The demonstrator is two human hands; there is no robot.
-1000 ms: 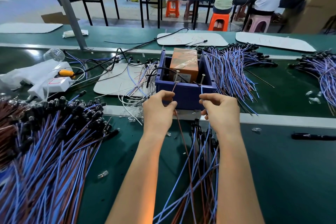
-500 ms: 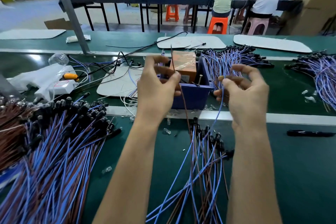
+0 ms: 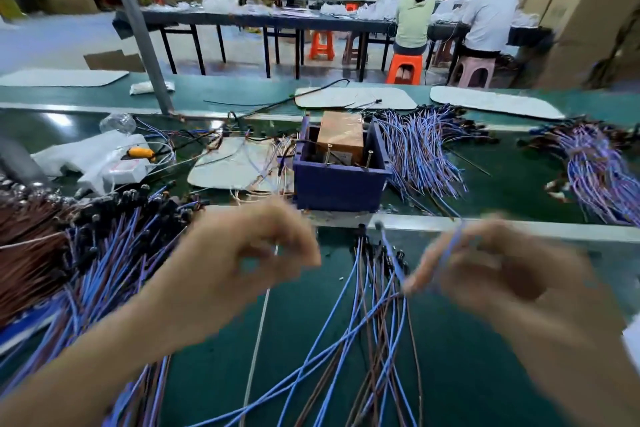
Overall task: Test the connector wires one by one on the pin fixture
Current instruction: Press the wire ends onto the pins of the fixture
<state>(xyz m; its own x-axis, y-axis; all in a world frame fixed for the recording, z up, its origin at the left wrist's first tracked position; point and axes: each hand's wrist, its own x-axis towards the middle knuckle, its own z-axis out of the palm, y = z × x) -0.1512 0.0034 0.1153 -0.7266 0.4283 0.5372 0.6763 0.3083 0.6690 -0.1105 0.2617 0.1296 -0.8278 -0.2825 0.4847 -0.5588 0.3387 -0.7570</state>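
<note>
Two hands hover over the green worktop (image 3: 450,392) near its front edge, both motion-blurred. Our left hand (image 3: 242,263) has thumb curled to fingertips, pinching a thin pale wire (image 3: 258,333) that hangs down. Our right hand (image 3: 491,274) curls round a blue sheathed wire (image 3: 450,246), tho blur hides how tight. The dark-blue plastic fixture box (image 3: 339,184) w/ upright metal pins (image 3: 327,153) sits mid-worktop, well apart from both hands. To do this well we'd grip each lead close to its tip, touch one tip per pin firmly, & keep the loose blue-and-brown connector wires (image 3: 388,340) out of the way.
</note>
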